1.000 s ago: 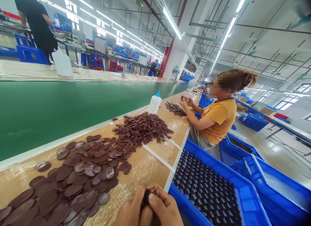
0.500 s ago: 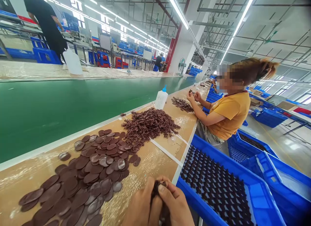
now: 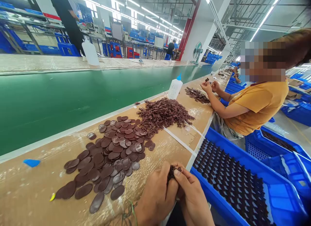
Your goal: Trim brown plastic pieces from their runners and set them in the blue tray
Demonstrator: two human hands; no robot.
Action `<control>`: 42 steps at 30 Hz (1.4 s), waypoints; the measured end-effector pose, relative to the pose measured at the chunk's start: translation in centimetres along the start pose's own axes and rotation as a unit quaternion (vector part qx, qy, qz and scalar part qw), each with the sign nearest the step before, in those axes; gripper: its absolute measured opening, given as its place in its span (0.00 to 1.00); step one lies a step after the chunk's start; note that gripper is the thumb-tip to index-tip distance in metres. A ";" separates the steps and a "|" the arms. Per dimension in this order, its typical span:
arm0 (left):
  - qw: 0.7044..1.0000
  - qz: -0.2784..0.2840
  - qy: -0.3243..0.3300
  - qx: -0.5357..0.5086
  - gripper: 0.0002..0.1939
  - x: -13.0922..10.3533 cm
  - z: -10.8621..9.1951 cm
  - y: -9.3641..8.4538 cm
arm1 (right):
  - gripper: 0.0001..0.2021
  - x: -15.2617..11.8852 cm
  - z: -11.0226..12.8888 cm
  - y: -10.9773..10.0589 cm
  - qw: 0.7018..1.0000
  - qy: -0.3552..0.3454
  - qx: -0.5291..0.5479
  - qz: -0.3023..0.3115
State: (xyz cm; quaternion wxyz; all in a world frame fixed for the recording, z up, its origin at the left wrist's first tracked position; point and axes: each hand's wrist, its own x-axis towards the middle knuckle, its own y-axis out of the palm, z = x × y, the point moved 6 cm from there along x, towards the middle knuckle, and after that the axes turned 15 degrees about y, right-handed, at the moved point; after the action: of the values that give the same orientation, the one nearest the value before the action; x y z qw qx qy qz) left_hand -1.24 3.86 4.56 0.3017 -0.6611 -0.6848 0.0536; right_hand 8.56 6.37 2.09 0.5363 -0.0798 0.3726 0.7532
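My left hand (image 3: 156,190) and my right hand (image 3: 194,196) are pressed together near the table's front edge, fingers closed around a small dark brown curly piece (image 3: 171,174). The right thumb lies on top of it; its lower part is hidden by the fingers. To the left of the hands spreads a heap of flat brown oval discs (image 3: 104,154), some of them shiny. Beyond the hands is a pile of small curly brown pieces (image 3: 165,114). A white squeeze bottle (image 3: 175,89) with a blue tip stands behind that pile.
A blue crate (image 3: 279,190) with rows of dark brown pieces (image 3: 228,174) sits right of the table. A co-worker in a yellow shirt (image 3: 257,102) works farther along. A green conveyor belt (image 3: 73,99) runs beyond the table (image 3: 24,193). A blue scrap (image 3: 31,162) lies at left.
The view has turned left and down, so the table and co-worker appear farther right, and the blue scrap has come into view. Both hands stay closed together on the curly piece.
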 end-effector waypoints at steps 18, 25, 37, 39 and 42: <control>1.000 -0.005 -0.001 0.015 0.09 0.1 -0.1 -0.2 | 0.14 0.0 -0.2 0.3 1.000 0.022 0.019 -0.013; 0.998 0.000 0.001 0.070 0.11 0.0 -0.2 -0.3 | 0.13 0.9 -0.5 -0.3 0.999 0.008 0.035 -0.005; 0.997 0.025 -0.038 0.062 0.12 -0.5 0.6 0.3 | 0.15 0.8 -0.3 -1.9 0.999 -0.028 0.002 -0.042; 0.999 0.007 -0.032 0.021 0.12 -0.4 0.4 0.2 | 0.15 0.7 -0.2 -1.9 0.998 -0.031 0.005 -0.047; 0.999 -0.005 -0.020 -0.024 0.14 -0.2 0.0 -0.1 | 0.15 0.2 0.3 -1.7 0.998 -0.022 0.001 -0.055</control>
State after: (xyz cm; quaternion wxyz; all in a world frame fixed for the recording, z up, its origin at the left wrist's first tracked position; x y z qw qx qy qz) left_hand -1.30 3.68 4.57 0.2723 -0.6634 -0.6953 0.0482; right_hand 10.01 7.00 1.38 0.5852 -0.0835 0.3563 0.7236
